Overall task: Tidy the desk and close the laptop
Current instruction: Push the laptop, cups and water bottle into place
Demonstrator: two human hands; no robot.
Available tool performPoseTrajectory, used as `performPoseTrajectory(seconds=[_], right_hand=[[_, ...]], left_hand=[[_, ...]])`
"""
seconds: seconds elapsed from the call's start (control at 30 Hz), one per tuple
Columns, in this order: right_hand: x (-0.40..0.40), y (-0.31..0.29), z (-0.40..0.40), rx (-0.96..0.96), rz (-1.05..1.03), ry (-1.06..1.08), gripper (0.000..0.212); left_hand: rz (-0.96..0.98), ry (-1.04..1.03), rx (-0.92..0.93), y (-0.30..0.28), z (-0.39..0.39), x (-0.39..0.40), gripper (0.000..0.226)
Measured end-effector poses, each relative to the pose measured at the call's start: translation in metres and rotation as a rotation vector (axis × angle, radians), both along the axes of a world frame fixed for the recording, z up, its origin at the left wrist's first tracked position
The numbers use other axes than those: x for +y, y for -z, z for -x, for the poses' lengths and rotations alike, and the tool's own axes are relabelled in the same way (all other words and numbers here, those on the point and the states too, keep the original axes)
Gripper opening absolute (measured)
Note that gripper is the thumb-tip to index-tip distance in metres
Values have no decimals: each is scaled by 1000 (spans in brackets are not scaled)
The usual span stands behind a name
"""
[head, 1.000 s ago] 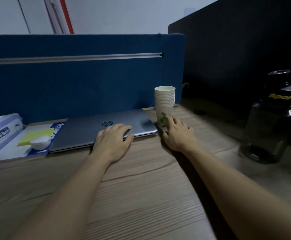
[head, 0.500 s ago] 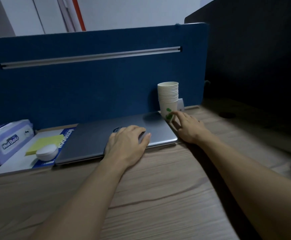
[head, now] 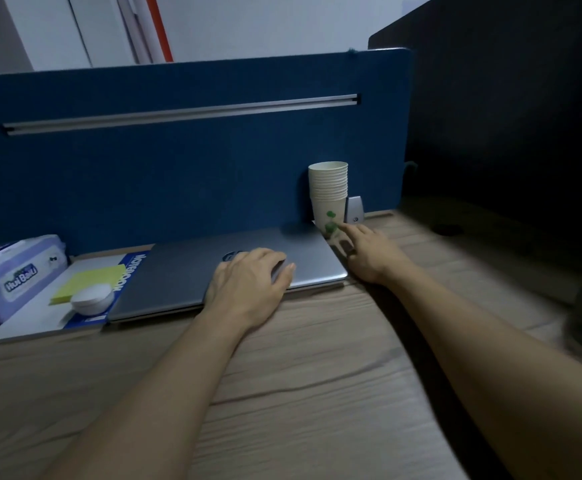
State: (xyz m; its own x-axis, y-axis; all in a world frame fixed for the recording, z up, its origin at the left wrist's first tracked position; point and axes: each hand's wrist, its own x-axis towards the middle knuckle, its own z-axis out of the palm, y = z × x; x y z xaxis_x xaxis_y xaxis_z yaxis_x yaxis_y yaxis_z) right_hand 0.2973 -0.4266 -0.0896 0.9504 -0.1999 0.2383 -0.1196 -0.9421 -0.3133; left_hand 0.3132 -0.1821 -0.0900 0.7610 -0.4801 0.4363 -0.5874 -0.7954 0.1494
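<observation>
Wood-grain desk [head: 317,393] fills the near part of the view, and two bare forearms reach across it from the near edge toward the back. On the near half nothing else rests on the surface. Farther in, the left hand [head: 248,289] lies palm down and flat on the closed lid of a grey laptop [head: 178,271], its fingers spread loosely over the lid's near edge, gripping nothing. The laptop sits shut along the back edge of the desk, roughly at its middle. Just beyond the laptop's right corner, the right hand [head: 369,252] stretches forward with the index finger extended, its tip touching the lower side of a stack of paper cups [head: 329,195]; the hand is unclenched and grasps nothing. The stack stands upright at the back edge, against a blue partition [head: 178,168], with a small grey clip-like fitting [head: 354,209] just beside it on the right. Toward the left edge, a notebook [head: 40,320] lies tucked partly under the laptop; a yellow sticky-note pad [head: 85,282] and a small white round container [head: 92,299] rest on it. At the far left corner sits a pack of wet wipes [head: 8,278].
</observation>
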Motion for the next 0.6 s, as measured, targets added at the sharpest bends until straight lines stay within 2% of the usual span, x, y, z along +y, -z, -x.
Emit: performPoseTrajectory(seconds=[0.3, 0.6], right_hand=[[5, 5, 83, 60, 2, 144, 54], [18, 5, 195, 65, -14, 265, 48]], left_hand=[[-37, 31, -12, 0, 45, -5, 42], [1, 86, 6, 2, 145, -10, 46]])
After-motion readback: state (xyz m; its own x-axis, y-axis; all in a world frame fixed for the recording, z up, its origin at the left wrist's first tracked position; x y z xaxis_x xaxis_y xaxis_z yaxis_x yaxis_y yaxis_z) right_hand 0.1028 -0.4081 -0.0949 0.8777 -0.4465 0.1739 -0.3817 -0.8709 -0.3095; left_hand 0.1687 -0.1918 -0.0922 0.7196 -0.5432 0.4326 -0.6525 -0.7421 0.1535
